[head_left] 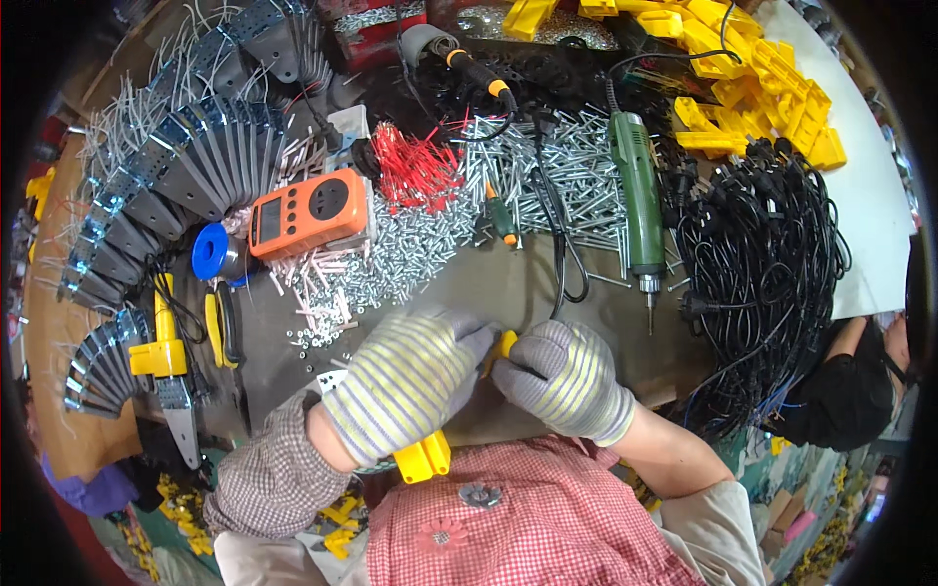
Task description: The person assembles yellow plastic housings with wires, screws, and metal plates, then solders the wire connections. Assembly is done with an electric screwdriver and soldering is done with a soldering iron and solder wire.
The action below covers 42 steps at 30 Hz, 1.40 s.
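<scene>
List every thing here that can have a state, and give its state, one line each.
left hand: gloved, closed on the yellow plastic part
right hand: gloved, fingertips pinching the part's upper end
green electric screwdriver: lying on the screws, bit toward the person, unheld
orange meter: lying face up, screen too small to tell
black cords: piled, tangled
blue tape roll: lying flat

A single head-worn fisheye view looks steeply down from close above onto the cluttered desk (508, 283), the person's own gloved hands entering from the lower edge, straight lines bowing toward the rim.
</scene>
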{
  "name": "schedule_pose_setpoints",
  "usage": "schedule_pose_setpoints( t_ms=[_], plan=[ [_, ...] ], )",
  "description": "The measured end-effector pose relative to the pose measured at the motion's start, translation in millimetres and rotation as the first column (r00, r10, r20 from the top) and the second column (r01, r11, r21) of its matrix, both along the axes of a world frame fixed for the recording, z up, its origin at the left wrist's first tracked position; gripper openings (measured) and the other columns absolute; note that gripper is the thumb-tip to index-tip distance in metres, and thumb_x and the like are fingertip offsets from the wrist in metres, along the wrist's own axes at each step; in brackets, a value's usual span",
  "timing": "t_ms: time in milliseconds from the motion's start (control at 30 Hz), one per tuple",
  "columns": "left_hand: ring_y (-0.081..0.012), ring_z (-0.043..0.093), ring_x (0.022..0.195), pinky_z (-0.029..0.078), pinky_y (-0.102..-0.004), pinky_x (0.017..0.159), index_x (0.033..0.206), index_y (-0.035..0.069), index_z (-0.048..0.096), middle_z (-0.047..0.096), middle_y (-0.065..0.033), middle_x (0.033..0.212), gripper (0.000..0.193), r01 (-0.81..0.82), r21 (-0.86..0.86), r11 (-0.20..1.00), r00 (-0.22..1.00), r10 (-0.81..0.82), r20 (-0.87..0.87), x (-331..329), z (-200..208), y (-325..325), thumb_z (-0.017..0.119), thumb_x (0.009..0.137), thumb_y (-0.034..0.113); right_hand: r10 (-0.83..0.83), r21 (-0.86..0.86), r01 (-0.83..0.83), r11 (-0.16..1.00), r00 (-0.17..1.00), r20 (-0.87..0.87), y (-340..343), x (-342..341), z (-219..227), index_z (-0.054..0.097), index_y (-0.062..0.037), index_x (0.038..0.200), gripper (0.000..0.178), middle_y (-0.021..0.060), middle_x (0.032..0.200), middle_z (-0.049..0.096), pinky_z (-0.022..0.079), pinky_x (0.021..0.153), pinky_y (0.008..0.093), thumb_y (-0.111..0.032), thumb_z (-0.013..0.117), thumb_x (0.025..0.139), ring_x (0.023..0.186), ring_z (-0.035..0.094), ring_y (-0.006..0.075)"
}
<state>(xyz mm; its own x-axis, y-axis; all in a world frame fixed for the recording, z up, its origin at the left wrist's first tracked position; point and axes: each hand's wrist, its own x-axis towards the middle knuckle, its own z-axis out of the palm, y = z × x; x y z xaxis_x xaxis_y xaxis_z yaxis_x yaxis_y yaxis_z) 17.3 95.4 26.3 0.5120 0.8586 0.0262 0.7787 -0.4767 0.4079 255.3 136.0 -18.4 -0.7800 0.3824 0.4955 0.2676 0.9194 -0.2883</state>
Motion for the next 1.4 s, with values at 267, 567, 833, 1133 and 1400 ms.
schedule_pose_setpoints(
  t_ms=[267, 567, 833, 1133, 1400],
  plan=[
    [-0.0271, 0.066, 0.108, 0.052, -0.0421, 0.091, 0.124, 0.009, 0.070, 0.068, -0.0072, 0.112, 0.039, 0.070, 0.193, 0.979, 0.986, -0.038, -0.164, 12.7, 10.1, 18.9, 0.072, 0.086, 0.020, -0.266, 0.033, 0.267, 0.963, 0.963, -0.030, 7.3, 40.2, 6.3, 0.077, -0.0082, 0.116, 0.031, 0.0079, 0.098, 0.070, 0.056, 0.072, 0.0421, -0.010, 0.073, 0.086, 0.087, 0.070, 0.0292],
    [-0.0240, 0.070, 0.094, 0.057, -0.0412, 0.080, 0.080, 0.014, 0.075, 0.071, -0.0021, 0.092, 0.009, 0.233, 0.475, 0.849, 0.949, -0.091, -0.302, 49.7, -37.9, 137.7, 0.070, 0.084, 0.020, -0.590, 0.379, 0.486, 0.787, 0.773, 0.234, 45.3, 57.5, -6.9, 0.070, -0.0106, 0.109, 0.024, 0.0077, 0.093, 0.066, 0.057, 0.072, 0.0413, -0.009, 0.067, 0.085, 0.086, 0.069, 0.0287],
    [-0.0235, 0.071, 0.096, 0.058, -0.0401, 0.078, 0.088, 0.012, 0.073, 0.072, -0.0021, 0.098, 0.011, 0.360, 0.575, 0.735, 0.933, -0.293, -0.210, 18.2, -16.0, 113.1, 0.075, 0.079, 0.018, -0.597, 0.198, 0.565, 0.801, 0.729, 0.336, 30.3, 48.3, 15.3, 0.070, -0.0071, 0.111, 0.034, 0.0127, 0.093, 0.068, 0.058, 0.074, 0.0455, -0.008, 0.075, 0.078, 0.087, 0.070, 0.0337],
    [-0.0140, 0.071, 0.091, 0.058, -0.0332, 0.084, 0.106, 0.006, 0.071, 0.073, -0.0037, 0.095, 0.013, -0.058, -0.447, 0.893, 0.631, 0.380, 0.676, -74.4, 3.0, -8.2, 0.071, 0.093, 0.003, -0.091, -0.176, 0.141, 0.974, 0.960, 0.265, -38.3, -42.2, 61.1, 0.073, -0.0121, 0.096, 0.014, 0.0048, 0.088, 0.065, 0.058, 0.066, 0.0410, -0.017, 0.075, 0.083, 0.077, 0.069, 0.0274],
    [-0.0244, 0.073, 0.079, 0.058, -0.0371, 0.073, 0.113, 0.006, 0.069, 0.072, -0.0092, 0.091, 0.025, -0.103, -0.055, 0.993, 0.811, 0.116, 0.573, -66.8, -29.0, -7.4, 0.074, 0.088, 0.006, 0.043, -0.125, -0.009, 0.992, 0.960, 0.276, -34.1, -71.2, 45.8, 0.073, -0.0136, 0.095, 0.012, 0.0041, 0.086, 0.063, 0.059, 0.063, 0.0391, -0.019, 0.073, 0.084, 0.077, 0.071, 0.0245]
  ],
)
